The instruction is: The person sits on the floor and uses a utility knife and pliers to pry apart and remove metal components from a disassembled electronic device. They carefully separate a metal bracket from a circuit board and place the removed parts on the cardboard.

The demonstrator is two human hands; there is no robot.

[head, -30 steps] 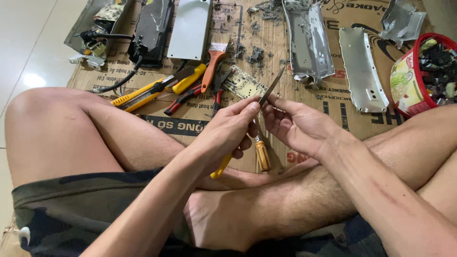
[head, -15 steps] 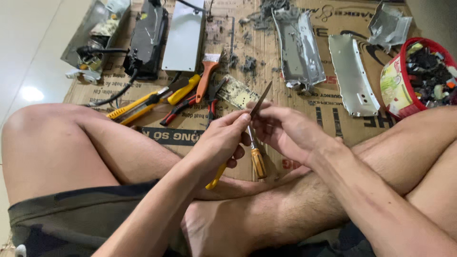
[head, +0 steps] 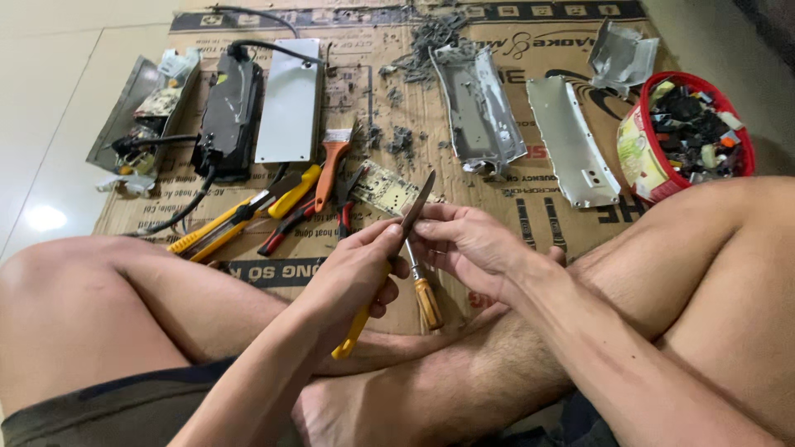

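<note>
1. Nearest the camera, the person sits cross-legged on the floor, bare knees to either side, with both hands meeting over the crossed shins.
2. The left hand point(head: 356, 277) is closed around the yellow-handled knife point(head: 389, 265). Its handle runs down past the palm toward the ankle and its blade point(head: 416, 211) points up and away, tilted to the right, so the long axis is a steep diagonal.
3. The right hand point(head: 468, 248) is curled, its fingertips point(head: 421, 225) pinching at the blade just above the left thumb. What they pinch there is too small to tell.
4. A wooden-handled screwdriver point(head: 424, 294) hangs under the right hand, shaft up toward the fingers and handle down. I cannot tell whether that hand holds it or it lies on the leg.
5. The blade lies between the two hands, touching both. The left carries it, the right works at it.
6. Beyond, on the cardboard sheet point(head: 530, 207), lie a circuit board point(head: 387, 192), red-handled pliers point(head: 286, 228), an orange brush point(head: 331, 161), metal housings point(head: 480, 112) and a red basket point(head: 737, 124) of parts.
7. Compared with half a second ago the hands and knife keep the same grip and tilt, and the view has shifted slightly.
</note>
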